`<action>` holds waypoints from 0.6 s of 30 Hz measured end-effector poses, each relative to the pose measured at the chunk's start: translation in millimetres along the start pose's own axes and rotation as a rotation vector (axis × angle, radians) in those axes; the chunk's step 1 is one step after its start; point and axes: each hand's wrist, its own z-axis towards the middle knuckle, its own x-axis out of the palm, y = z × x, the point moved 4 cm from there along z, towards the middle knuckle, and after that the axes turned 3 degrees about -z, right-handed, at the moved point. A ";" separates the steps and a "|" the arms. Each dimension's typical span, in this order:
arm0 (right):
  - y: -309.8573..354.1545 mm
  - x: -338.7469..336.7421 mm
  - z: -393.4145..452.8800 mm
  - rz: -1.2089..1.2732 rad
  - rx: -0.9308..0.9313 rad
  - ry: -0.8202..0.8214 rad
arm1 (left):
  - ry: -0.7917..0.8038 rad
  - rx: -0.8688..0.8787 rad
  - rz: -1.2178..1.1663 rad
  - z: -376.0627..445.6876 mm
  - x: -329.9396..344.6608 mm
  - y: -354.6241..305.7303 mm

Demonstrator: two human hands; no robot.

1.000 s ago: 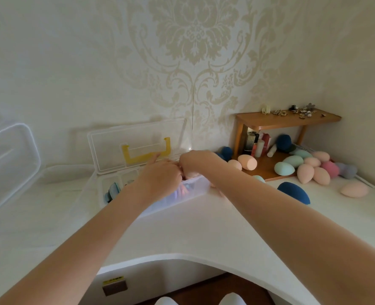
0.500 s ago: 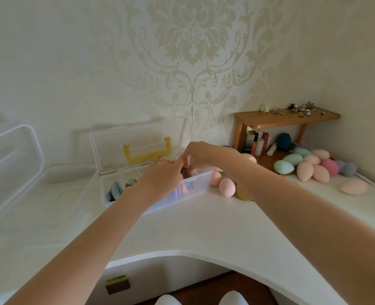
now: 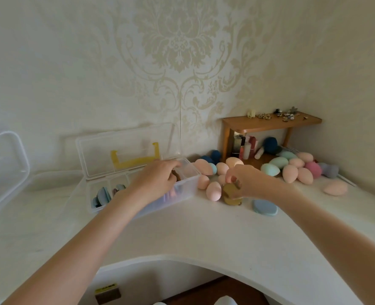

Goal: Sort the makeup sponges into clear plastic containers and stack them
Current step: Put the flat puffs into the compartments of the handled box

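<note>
1. Sorting partly done; divided clear container on the tabletop, lid up, already holds flat sponges.
2. Left hand curls round a brown sponge inside it.
3. Right hand pinches a mustard sponge just right; many egg sponges still loose far right; stacking not begun.

White counter: clear container, scattered sponges, wooden shelf.

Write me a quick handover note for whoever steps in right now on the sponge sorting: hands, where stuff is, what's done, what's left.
Left hand reaches into the open clear container, fingers around a brown puff.
Right hand grips mustard puffs on the counter.
Done: some flat puffs stand in the container's compartments.
Left: blue flat puffs, egg sponges beside the container and near the wooden shelf; close and stack containers.
</note>
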 end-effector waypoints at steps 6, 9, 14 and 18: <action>-1.8 4.9 -0.9 0.074 -0.013 -0.047 | 0.066 -0.020 0.008 -3.9 3.9 1.3; 3.8 12.0 -3.5 0.070 -0.047 -0.011 | 0.078 -0.010 0.083 -8.6 5.8 -4.4; 8.6 19.1 -3.5 0.091 -0.074 0.018 | 0.061 0.012 0.196 -12.1 8.2 -11.5; 7.6 11.8 -6.4 0.100 -0.068 0.022 | 0.081 -0.018 0.165 -11.7 7.7 -9.5</action>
